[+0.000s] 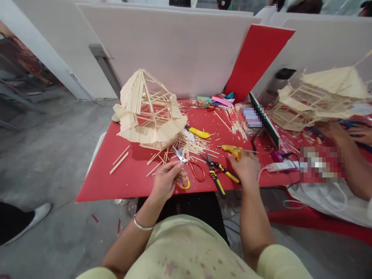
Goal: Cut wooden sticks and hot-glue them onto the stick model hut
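well, i'd say model (157, 135) is part-clad, roof (131, 91) bare on right; left hand (166, 180): fingers pinching stick (183, 155); right hand (246, 167): fingers round glue gun (231, 149).

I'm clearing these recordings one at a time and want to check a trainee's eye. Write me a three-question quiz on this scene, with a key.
1. What is the right hand holding?

2. True or false: the left hand is holding the yellow utility knife.

3. Fill in the blank: the black-and-yellow pliers lie on the red table between the right hand and the ____.

Key
1. A yellow glue gun.
2. False; the knife lies on the table, just right of the nearer stick model, while the left hand pinches a thin stick.
3. Scissors.
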`<state>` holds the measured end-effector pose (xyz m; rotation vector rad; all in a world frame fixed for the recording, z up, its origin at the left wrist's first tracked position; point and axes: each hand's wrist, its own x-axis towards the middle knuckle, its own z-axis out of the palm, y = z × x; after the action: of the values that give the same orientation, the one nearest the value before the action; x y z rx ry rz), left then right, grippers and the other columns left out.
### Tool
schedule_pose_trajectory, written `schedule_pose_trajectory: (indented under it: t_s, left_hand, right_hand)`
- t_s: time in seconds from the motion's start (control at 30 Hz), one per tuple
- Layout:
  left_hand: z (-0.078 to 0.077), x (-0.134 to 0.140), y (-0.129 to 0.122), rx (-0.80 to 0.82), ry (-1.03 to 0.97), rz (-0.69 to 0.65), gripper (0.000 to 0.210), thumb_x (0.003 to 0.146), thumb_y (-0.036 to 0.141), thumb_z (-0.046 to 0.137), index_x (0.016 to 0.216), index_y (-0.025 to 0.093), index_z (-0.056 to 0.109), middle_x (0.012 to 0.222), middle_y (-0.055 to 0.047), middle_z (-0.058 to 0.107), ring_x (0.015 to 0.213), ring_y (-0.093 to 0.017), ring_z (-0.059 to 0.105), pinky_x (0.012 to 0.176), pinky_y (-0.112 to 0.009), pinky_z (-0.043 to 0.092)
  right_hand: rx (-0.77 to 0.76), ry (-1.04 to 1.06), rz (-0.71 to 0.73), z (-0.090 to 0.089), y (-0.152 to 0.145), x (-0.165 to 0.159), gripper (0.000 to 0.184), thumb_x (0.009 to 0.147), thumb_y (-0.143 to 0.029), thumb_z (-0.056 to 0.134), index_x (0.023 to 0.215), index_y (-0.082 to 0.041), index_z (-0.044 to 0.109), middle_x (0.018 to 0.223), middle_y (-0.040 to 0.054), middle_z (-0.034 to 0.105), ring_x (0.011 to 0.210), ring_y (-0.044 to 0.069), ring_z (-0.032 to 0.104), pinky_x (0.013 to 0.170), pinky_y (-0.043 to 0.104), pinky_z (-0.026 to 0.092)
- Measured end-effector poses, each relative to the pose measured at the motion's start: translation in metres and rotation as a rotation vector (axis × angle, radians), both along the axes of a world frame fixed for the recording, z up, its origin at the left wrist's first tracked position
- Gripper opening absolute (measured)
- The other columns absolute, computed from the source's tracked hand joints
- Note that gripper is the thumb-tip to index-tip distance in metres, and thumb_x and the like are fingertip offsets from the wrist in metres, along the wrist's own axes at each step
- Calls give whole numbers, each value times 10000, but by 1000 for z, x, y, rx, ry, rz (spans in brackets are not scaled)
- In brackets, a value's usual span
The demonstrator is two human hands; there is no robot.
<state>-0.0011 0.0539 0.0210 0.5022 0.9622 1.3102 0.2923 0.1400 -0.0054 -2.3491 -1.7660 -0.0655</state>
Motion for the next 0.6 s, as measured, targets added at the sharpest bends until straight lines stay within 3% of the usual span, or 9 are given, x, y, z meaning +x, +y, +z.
schedule_pose_trajectory:
  t_s: [0.1, 0.17, 0.33, 0.5, 0.6]
  left_hand:
    - [-2, 5, -3, 8, -49, 20, 359, 683, 388, 839, 917, 141, 728, 829, -113, 761, 725, -230, 744, 474, -223, 538]
    - [-4, 7, -5, 16, -74, 40, 359, 729, 436, 791, 909, 134, 722, 854, -122, 762, 766, -240, 746, 503, -242, 561]
    - [-10, 3, -11, 48, 6, 106, 302, 682, 292, 848, 884, 149, 675, 791, -70, 750, 692, -182, 727, 543, -218, 559]
    - [-9, -6, -27, 115, 27, 74, 587, 697, 308, 847, 1220, 231, 593, 919, -61, 760, 608, -161, 705, 554, -245, 543]
    - [-11, -13, -33, 145, 78, 84, 497, 701, 337, 842, 1131, 199, 636, 913, -66, 758, 598, -138, 686, 595, -244, 536]
  right_hand:
    - [136, 78, 231, 7, -12, -19, 537, 944, -503, 457, 1314, -138, 590, 1234, 186, 651, 1171, 318, 572, 973, 419, 433]
    - [164, 185, 381, 11, -24, -39, 479, 957, -471, 456, 1283, -159, 617, 1261, 151, 648, 1194, 289, 560, 1019, 402, 417]
    - [-15, 267, 661, 8, -63, -104, 414, 966, -468, 467, 1268, -235, 628, 1181, 103, 682, 1093, 254, 609, 939, 358, 468]
    - [-121, 59, 615, -5, -77, -148, 591, 891, -530, 567, 1355, -168, 530, 1188, 200, 631, 1101, 334, 586, 894, 410, 464]
    - [-209, 16, 590, -2, -68, -159, 645, 850, -497, 611, 1356, -114, 491, 1143, 213, 639, 1059, 327, 610, 878, 390, 460]
